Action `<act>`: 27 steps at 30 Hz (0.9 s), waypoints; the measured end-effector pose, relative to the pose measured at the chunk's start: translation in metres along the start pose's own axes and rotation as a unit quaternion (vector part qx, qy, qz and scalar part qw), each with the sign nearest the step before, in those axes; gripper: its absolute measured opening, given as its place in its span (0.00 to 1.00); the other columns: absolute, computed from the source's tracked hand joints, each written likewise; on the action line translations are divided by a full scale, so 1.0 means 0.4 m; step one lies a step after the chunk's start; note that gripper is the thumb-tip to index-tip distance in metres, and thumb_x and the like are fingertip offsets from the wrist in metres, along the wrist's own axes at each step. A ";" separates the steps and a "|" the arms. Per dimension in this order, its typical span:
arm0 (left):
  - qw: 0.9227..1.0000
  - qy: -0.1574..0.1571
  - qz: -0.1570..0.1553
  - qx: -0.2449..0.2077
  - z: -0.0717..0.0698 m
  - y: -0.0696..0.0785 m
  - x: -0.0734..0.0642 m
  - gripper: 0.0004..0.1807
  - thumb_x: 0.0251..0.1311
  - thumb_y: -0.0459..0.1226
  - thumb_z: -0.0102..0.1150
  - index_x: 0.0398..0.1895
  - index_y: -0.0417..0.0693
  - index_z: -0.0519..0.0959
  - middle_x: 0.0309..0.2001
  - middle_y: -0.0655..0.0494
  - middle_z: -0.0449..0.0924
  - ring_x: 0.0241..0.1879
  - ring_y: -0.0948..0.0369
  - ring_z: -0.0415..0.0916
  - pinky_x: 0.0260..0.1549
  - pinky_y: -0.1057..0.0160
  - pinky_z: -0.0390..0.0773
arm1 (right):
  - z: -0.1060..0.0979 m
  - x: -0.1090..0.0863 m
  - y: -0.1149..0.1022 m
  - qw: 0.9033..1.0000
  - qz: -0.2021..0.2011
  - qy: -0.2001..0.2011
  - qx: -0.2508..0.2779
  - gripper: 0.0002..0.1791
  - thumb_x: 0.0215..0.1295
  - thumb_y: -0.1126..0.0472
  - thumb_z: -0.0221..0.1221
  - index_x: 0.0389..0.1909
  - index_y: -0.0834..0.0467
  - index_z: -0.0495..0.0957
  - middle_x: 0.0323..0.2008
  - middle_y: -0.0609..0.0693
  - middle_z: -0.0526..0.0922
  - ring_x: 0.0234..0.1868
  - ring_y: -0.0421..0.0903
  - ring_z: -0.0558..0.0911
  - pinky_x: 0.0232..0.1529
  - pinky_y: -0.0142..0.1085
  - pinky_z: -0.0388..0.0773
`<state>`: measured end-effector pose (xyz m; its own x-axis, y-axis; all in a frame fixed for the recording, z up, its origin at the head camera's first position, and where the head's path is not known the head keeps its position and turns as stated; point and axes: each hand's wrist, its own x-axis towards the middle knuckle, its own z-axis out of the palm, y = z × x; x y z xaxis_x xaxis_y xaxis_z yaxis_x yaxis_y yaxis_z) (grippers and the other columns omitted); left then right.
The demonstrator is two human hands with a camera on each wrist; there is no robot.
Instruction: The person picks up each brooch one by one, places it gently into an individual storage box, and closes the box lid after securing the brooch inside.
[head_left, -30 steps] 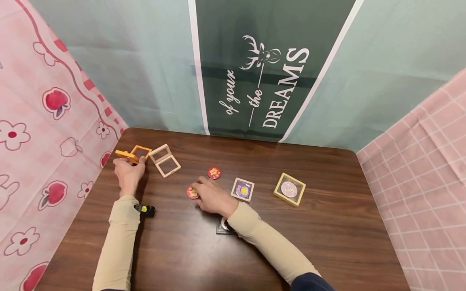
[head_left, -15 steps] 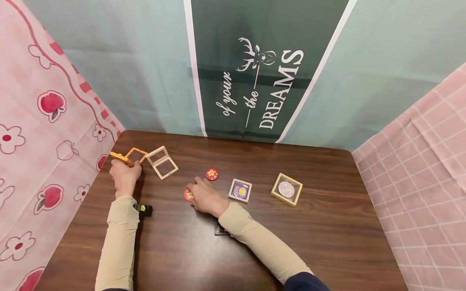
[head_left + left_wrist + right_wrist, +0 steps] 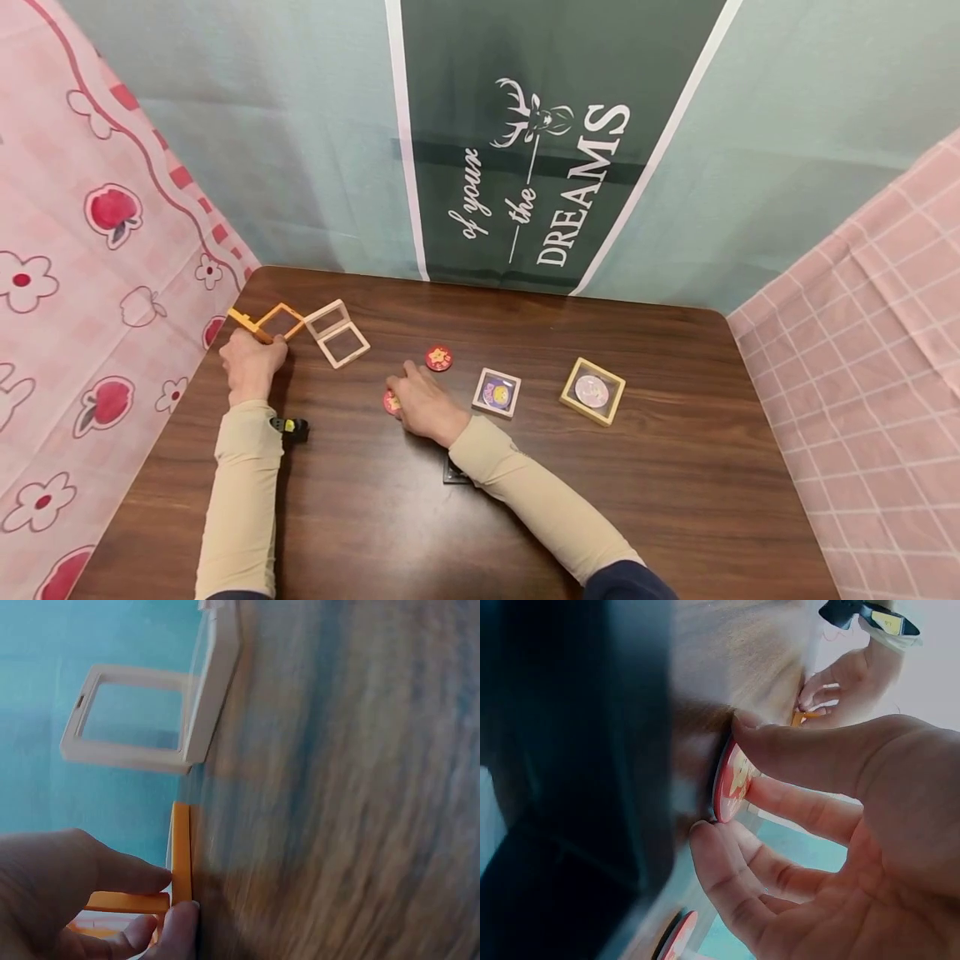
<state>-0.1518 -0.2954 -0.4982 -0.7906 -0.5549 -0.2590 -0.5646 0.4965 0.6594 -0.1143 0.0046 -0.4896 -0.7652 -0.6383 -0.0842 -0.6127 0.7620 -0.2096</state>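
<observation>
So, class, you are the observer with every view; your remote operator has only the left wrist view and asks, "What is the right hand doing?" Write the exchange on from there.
Observer: The right hand grips a red badge by its edge.
Operator: Is that the only red one?
Observer: No, a second red badge lies apart from it.
Operator: Any filled frame I can't see?
Observer: Yes, a yellow frame with a pale pink disc inside.

Beige forearm sleeves (image 3: 243, 500), navy upper sleeves (image 3: 630, 582), black left-wrist device (image 3: 301, 431) (bearing a yellow label (image 3: 887, 621))
</observation>
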 end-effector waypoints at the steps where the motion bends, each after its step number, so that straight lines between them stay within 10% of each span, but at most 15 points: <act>1: 1.000 -0.003 -0.003 0.000 -0.003 -0.003 0.002 0.30 0.72 0.49 0.55 0.62 0.30 0.74 0.60 0.22 0.74 0.60 0.27 0.74 0.56 0.30 0.76 | 0.002 0.000 0.001 1.000 0.002 0.000 0.001 0.17 0.61 0.64 0.72 0.51 0.53 0.85 0.45 0.53 0.79 0.45 0.50 0.80 0.49 0.37 0.78; 15: 0.998 0.025 -0.027 -0.043 -0.044 -0.053 0.022 0.29 0.73 0.46 0.59 0.67 0.34 0.76 0.60 0.31 0.82 0.57 0.42 0.80 0.52 0.43 0.80 | -0.002 0.000 0.006 1.000 0.002 0.011 0.006 0.18 0.54 0.63 0.76 0.46 0.55 0.84 0.42 0.53 0.82 0.46 0.49 0.82 0.49 0.39 0.81; 21: 0.999 0.017 -0.013 -0.045 -0.061 -0.074 0.023 0.27 0.73 0.47 0.62 0.66 0.36 0.78 0.43 0.48 0.89 0.30 0.70 0.77 0.33 0.66 0.74 | -0.009 0.003 0.022 0.995 0.029 -0.003 0.091 0.19 0.54 0.65 0.78 0.46 0.56 0.84 0.44 0.54 0.82 0.47 0.49 0.82 0.47 0.36 0.81; 27: 0.999 0.017 0.015 -0.038 -0.072 -0.098 -0.002 0.26 0.71 0.46 0.65 0.63 0.37 0.79 0.35 0.62 0.86 0.29 0.77 0.70 0.35 0.68 0.70 | -0.004 0.008 0.041 0.984 0.046 -0.019 0.170 0.14 0.59 0.72 0.69 0.45 0.57 0.86 0.39 0.51 0.84 0.41 0.44 0.80 0.42 0.32 0.77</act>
<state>-0.1220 -0.3337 -0.5034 -0.7973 -0.5635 -0.2163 -0.5209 0.4614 0.7182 -0.1273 0.0153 -0.4917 -0.8026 -0.5768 -0.1522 -0.4348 0.7403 -0.5128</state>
